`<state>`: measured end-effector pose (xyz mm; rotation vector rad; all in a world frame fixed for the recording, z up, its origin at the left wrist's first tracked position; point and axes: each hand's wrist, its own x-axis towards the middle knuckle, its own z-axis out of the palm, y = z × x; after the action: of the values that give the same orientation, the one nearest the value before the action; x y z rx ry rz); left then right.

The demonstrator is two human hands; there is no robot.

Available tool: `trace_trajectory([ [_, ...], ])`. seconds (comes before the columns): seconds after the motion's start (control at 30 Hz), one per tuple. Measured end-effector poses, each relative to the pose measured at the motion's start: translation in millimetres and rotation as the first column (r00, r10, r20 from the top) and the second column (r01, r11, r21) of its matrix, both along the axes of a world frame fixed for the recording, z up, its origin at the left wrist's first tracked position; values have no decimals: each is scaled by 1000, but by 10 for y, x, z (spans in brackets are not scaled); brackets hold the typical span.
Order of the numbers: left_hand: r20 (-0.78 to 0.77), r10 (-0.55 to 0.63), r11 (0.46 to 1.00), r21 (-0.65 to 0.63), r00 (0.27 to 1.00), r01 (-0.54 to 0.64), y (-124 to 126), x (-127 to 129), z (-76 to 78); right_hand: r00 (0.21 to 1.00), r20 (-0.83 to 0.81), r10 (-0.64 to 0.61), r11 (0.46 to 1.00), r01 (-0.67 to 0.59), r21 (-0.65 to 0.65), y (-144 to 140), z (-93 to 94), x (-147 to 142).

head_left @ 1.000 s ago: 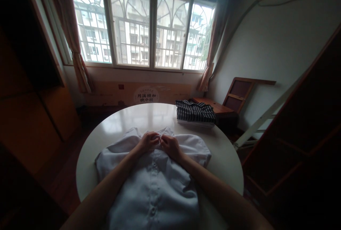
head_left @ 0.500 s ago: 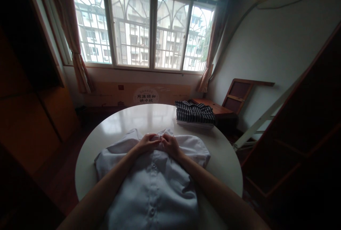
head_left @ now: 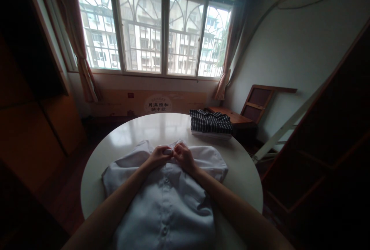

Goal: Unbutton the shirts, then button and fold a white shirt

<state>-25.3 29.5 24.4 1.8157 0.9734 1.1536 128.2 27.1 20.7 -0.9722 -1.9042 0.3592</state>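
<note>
On a round white table (head_left: pixel 138 134) by the window, the left hand (head_left: pixel 158 156) and right hand (head_left: pixel 183 156) are pinching the white shirt (head_left: pixel 167 203) collar at 12 o'clock, fingers narrowly closed on cloth.

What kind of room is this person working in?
Probably a room in a city flat. A barred window with curtains looks onto apartment blocks, and a white shirt lies on a round table beside a folded striped garment.
</note>
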Motion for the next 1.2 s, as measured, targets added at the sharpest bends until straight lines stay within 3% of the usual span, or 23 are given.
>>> trace_trajectory([
  [0.2, -20, 32, 999, 21, 999, -31, 31, 14, -36, 991, -131, 20, 993, -36, -115, 65, -40, -14],
  [0.47, 70, 28, 1000, -4, 997, -28, -2, 44, -45, 979, -202, -1, 973, -45, -225, 66, -29, -10],
  [0.67, 105, 224, 965, 114, 969, -235, 56, -52, 4, 897, -340, -283, 930, 170, -325, 201, -33, 123],
  [0.8, 100, 433, 876, 185, 896, -444, 112, -115, 34, 847, -340, -409, 899, 310, -308, 259, 0, 228],
  [0.93, 4, 649, 670, 472, 761, -573, 65, -109, 98, 807, -378, -454, 889, 379, -258, 229, 97, 284],
  [1.0, -42, 698, 570, 637, 715, -519, 4, -77, 144, 800, -432, -417, 907, 330, -263, 202, 148, 288],
  [1.03, -68, 689, 551, 696, 721, -461, -28, -56, 167, 797, -460, -391, 917, 295, -268, 189, 171, 285],
  [1.1, -143, 616, 572, 758, 774, -315, -83, -9, 204, 784, -519, -341, 934, 221, -279, 166, 213, 273],
  [1.2, -275, 501, 645, 750, 821, -142, -131, 46, 231, 730, -629, -268, 953, 108, -281, 151, 266, 255],
])
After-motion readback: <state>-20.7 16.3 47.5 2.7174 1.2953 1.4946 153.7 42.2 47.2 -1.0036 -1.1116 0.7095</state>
